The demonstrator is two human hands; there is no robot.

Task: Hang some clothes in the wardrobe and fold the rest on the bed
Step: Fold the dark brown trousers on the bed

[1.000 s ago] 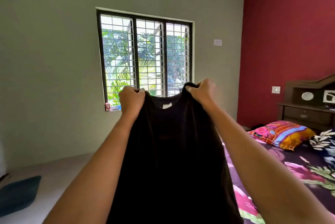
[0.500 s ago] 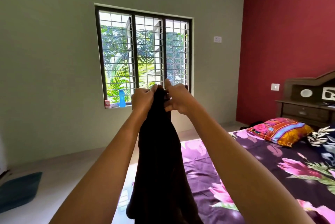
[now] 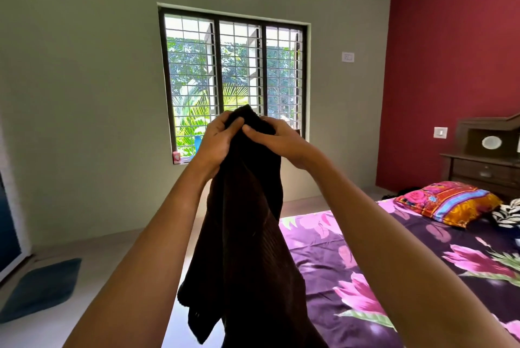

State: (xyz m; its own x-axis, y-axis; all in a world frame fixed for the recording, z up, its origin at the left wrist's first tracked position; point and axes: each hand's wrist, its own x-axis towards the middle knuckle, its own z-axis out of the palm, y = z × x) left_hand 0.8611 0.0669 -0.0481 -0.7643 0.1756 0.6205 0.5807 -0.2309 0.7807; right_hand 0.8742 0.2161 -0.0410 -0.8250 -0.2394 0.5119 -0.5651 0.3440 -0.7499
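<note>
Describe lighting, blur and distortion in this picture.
Head view: strong backlight from the window leaves the black garment a dark, low-detail mass; a bright sun patch falls on the floor; left hand and right hand look sharp, without motion blur; wide-angle stretch enlarges the forearms.

Greenish-grey wall [image 3: 84, 94] with a barred window [image 3: 233, 80], bright daylight and palms outside; right wall [image 3: 450, 52] is deep red with a white switch [image 3: 440, 132]. Pale floor [image 3: 112, 249], dark blue mat [image 3: 39, 288] at its left side. Dark wood cabinet [image 3: 484, 167] sits against the red wall behind the bed [image 3: 416, 238], which has a purple floral sheet [image 3: 326, 263] and a bright pillow [image 3: 447, 202] near its head.
</note>
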